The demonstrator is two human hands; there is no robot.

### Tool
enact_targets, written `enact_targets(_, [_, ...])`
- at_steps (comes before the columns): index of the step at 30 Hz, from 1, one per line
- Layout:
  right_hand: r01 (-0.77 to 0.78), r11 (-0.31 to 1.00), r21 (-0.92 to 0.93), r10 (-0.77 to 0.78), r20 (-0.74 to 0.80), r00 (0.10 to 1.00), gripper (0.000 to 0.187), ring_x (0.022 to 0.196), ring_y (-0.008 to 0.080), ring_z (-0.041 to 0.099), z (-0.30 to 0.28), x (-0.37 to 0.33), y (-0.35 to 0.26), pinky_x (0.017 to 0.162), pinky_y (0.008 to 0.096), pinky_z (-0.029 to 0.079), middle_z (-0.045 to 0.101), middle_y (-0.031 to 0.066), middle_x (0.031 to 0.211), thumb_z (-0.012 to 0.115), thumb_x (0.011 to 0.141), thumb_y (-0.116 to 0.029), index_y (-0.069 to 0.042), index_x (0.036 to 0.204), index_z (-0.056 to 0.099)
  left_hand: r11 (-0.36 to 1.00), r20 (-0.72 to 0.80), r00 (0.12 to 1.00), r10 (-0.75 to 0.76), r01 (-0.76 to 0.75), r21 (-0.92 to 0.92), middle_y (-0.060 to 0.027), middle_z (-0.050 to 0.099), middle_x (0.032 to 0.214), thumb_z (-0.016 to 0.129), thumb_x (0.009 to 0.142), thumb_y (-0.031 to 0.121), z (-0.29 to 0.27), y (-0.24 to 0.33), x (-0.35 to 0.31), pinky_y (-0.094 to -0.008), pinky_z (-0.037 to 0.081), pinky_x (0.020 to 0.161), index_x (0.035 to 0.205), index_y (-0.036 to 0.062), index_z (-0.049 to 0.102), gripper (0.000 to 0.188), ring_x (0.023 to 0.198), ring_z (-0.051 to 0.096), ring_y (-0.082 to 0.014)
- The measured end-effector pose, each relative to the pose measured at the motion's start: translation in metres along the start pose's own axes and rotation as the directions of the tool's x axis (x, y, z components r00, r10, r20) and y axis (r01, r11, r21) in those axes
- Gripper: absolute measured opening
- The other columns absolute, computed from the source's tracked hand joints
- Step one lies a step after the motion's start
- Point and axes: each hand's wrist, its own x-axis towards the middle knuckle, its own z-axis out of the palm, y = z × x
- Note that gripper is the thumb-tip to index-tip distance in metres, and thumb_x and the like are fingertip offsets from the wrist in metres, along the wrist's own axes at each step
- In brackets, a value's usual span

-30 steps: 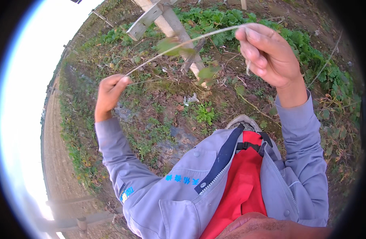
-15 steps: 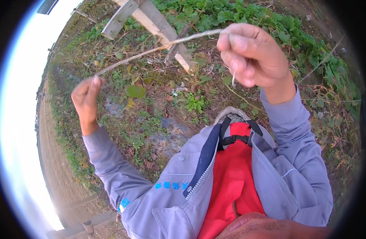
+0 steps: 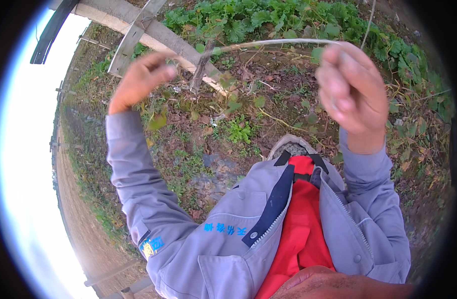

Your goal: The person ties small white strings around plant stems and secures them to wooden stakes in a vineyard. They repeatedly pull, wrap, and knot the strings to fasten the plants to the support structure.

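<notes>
A thin pale cord (image 3: 273,43) stretches in a shallow arch above the ground. My right hand (image 3: 355,89), at the upper right, is closed on one end, its fingers curled and somewhat blurred. My left hand (image 3: 141,79) is raised at the upper left near the cord's other end. Its thumb and fingers are blurred but stand apart. Where the cord runs out near these fingertips is too smeared to make out. Behind the cord is a wooden post (image 3: 176,47), slanting, with a shorter board (image 3: 129,42) across it.
Leafy green plants (image 3: 258,20) grow along the far side. A dark slat (image 3: 52,35) juts in at the upper left. A taut line (image 3: 370,22) runs beyond my right hand. Below are soil, weeds and my shoe (image 3: 290,144).
My left hand has moved right and upward, and its fingers have come apart. My right hand has shifted right and slightly down with the cord. The post sits further left in view.
</notes>
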Motion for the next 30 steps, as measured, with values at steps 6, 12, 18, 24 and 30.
enact_targets(6, [0.156,0.909,-0.385,-0.006,0.365,0.931,0.028,0.065,0.0135,0.065,-0.029,-0.028,-0.019,0.047,0.0278,0.051,0.07,0.0118,0.083,0.064,0.1,-0.015,0.009,0.114,0.068,0.971,0.442,0.88,-0.172,0.227,-0.073,-0.017,0.07,0.125,0.081,0.088,0.045,0.085,-0.068,-0.013,-0.0379,0.053,0.099,0.143,0.0003,0.055,0.075,0.116,0.066,-0.0236])
enact_targets(12, [-0.136,0.256,-0.957,0.439,-0.011,0.898,0.016,0.077,0.0295,0.07,-0.011,-0.023,0.065,0.065,0.04,0.054,0.072,0.0155,0.088,0.072,0.09,-0.009,-0.001,0.103,0.076,-0.015,-0.211,0.755,0.62,-0.257,-0.966,-0.0236,0.043,0.157,0.073,0.09,0.058,0.146,-0.167,0.036,-0.0453,0.049,0.108,0.157,0.0007,0.035,0.096,0.146,0.043,-0.0304])
enact_targets(18, [-0.176,-0.026,-0.984,0.292,-0.176,0.94,0.018,0.084,0.037,0.068,-0.014,-0.016,0.188,0.073,0.0452,0.055,0.069,0.0168,0.089,0.068,0.089,-0.008,-0.003,0.106,0.073,0.951,-0.246,0.968,0.046,0.033,0.308,-0.029,0.063,0.133,0.068,0.096,0.046,0.228,-0.255,0.159,-0.0467,0.05,0.103,0.138,-0.0044,0.057,0.067,0.123,0.061,-0.0419])
enact_targets(24, [-0.287,-0.162,-0.944,0.255,-0.321,0.912,0.018,0.084,0.0383,0.066,-0.015,-0.017,0.222,0.073,0.0476,0.054,0.066,0.0174,0.087,0.066,0.091,-0.009,-0.002,0.107,0.07,0.954,0.509,0.845,-0.161,0.001,0.3,-0.0232,0.073,0.115,0.058,0.096,0.06,0.313,-0.322,0.147,-0.0495,0.053,0.096,0.122,-0.001,0.069,0.067,0.103,0.07,-0.0403])
enact_targets(30, [-0.312,-0.235,-0.921,0.269,-0.37,0.889,0.017,0.082,0.0394,0.064,-0.014,-0.021,0.234,0.071,0.0483,0.052,0.064,0.0186,0.086,0.067,0.092,-0.01,-0.001,0.106,0.07,0.248,0.203,0.655,-0.728,0.527,-0.813,-0.016,0.074,0.103,0.051,0.098,0.067,0.365,-0.391,0.159,-0.043,0.053,0.086,0.113,-0.0095,0.07,0.08,0.094,0.07,-0.0318])
